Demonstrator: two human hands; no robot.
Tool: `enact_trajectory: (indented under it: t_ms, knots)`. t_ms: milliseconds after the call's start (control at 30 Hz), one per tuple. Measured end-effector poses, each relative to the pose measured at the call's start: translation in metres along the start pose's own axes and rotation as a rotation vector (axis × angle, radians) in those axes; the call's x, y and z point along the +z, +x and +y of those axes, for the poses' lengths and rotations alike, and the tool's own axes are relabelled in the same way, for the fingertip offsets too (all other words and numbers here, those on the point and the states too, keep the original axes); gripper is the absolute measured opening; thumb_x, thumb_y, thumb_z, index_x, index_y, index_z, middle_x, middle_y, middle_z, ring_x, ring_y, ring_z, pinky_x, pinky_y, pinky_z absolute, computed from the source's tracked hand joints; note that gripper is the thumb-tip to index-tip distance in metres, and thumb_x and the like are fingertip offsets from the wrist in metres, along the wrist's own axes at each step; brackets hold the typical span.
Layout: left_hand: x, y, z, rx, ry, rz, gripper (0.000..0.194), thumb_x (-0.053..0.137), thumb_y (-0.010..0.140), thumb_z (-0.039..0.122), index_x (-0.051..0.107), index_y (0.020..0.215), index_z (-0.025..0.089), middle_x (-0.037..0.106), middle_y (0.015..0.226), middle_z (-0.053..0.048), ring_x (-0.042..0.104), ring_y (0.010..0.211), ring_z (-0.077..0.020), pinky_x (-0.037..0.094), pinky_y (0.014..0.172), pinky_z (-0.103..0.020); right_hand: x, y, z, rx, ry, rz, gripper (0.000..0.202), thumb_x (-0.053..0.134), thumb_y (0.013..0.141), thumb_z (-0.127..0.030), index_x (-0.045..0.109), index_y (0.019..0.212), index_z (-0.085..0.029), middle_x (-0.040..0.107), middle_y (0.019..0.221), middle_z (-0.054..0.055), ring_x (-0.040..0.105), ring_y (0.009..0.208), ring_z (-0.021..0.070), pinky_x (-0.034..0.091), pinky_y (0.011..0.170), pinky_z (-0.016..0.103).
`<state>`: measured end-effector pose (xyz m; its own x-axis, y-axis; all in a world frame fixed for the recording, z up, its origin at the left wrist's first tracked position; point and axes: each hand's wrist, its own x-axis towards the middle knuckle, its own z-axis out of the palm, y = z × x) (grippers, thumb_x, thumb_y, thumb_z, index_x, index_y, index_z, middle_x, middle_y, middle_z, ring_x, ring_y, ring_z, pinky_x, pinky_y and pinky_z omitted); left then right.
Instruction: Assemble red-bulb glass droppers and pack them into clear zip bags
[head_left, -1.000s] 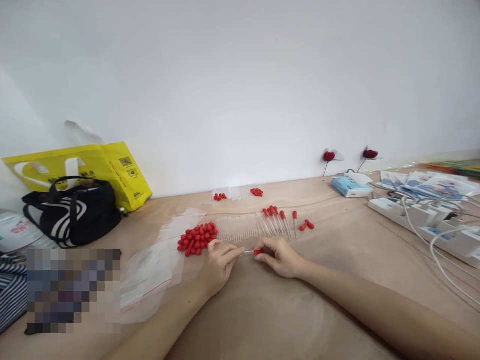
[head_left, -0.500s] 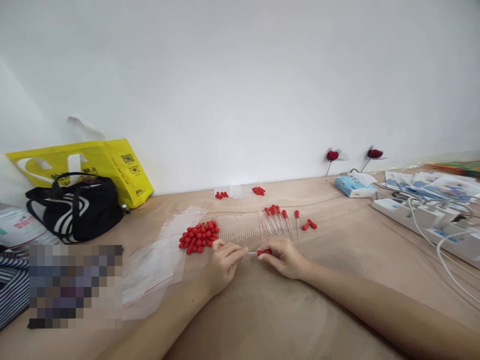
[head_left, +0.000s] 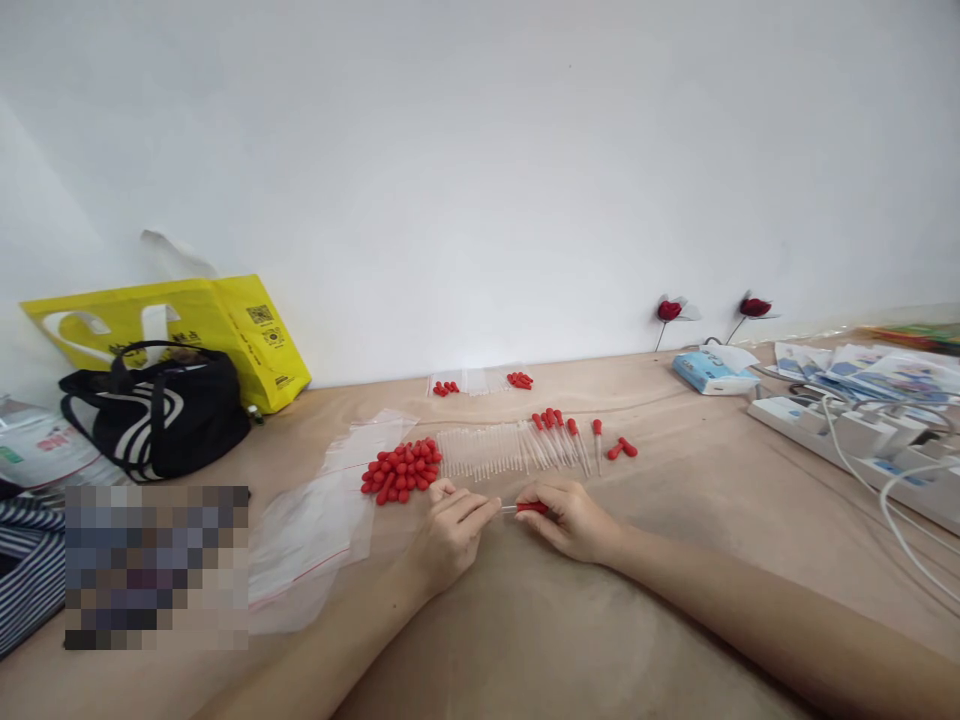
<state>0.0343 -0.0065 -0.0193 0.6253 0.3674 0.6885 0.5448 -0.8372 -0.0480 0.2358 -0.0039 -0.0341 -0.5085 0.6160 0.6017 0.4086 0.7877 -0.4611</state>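
Between my two hands, low over the table, lies a clear glass dropper tube [head_left: 509, 509] whose right end meets a red rubber bulb [head_left: 531, 507]. My left hand [head_left: 455, 525] pinches the tube, and my right hand [head_left: 568, 518] is closed on the bulb. Just beyond my left hand sits a heap of red rubber bulbs [head_left: 401, 470]. A row of bare clear tubes [head_left: 480, 452] runs to the right of that heap. Several droppers with red bulbs fitted [head_left: 555, 430] continue the row, and two loose bulbs [head_left: 622, 449] lie farther right.
Clear zip bags [head_left: 307, 545] lie left of the heap. More bulbs and tubes [head_left: 480, 381] rest near the wall. A black bag [head_left: 161, 415] and yellow bag [head_left: 259, 340] stand left; a tissue pack [head_left: 714, 371] and a power strip [head_left: 862, 445] with cables are right.
The whole view has shifted slightly. Both hands keep their grip on the tube and bulb, with hardly any visible movement between them.
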Motion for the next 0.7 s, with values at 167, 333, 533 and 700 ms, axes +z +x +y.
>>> enact_trajectory:
  t_ms: [167, 333, 533, 700]
  knots:
    - [0.001, 0.001, 0.001, 0.015, -0.010, 0.037, 0.019, 0.042, 0.082, 0.008, 0.058, 0.088, 0.015, 0.066, 0.073, -0.001, 0.053, 0.059, -0.0114, 0.026, 0.064, -0.030, 0.001, 0.001, -0.003, -0.015, -0.013, -0.007, 0.012, 0.045, 0.082, -0.024, 0.054, 0.082, -0.017, 0.059, 0.071, 0.004, 0.053, 0.065, 0.0126, 0.042, 0.060, 0.022]
    - [0.001, 0.001, 0.002, -0.005, -0.017, 0.018, 0.020, 0.042, 0.081, 0.007, 0.059, 0.088, 0.016, 0.066, 0.073, -0.001, 0.054, 0.059, -0.0117, 0.026, 0.063, -0.031, 0.000, 0.002, 0.000, 0.031, 0.011, -0.014, 0.011, 0.047, 0.081, -0.024, 0.055, 0.080, -0.017, 0.059, 0.072, 0.004, 0.053, 0.068, 0.0134, 0.042, 0.063, 0.024]
    - [0.002, 0.002, 0.008, -0.132, -0.162, 0.029, 0.016, 0.046, 0.082, 0.013, 0.059, 0.091, 0.017, 0.067, 0.072, 0.000, 0.056, 0.058, -0.0098, 0.032, 0.066, -0.030, 0.007, 0.005, 0.000, 0.298, 0.381, 0.111, 0.019, 0.055, 0.076, -0.034, 0.053, 0.087, -0.019, 0.058, 0.073, 0.002, 0.054, 0.068, 0.0128, 0.044, 0.067, 0.027]
    - [-0.002, 0.005, 0.005, -0.192, -0.314, -0.005, 0.020, 0.049, 0.081, 0.022, 0.058, 0.098, 0.016, 0.067, 0.075, -0.002, 0.057, 0.065, -0.0121, 0.041, 0.071, -0.030, 0.001, 0.016, 0.007, 0.414, 0.610, 0.284, 0.028, 0.056, 0.074, -0.040, 0.047, 0.092, -0.021, 0.051, 0.073, -0.001, 0.050, 0.065, 0.0110, 0.043, 0.062, 0.024]
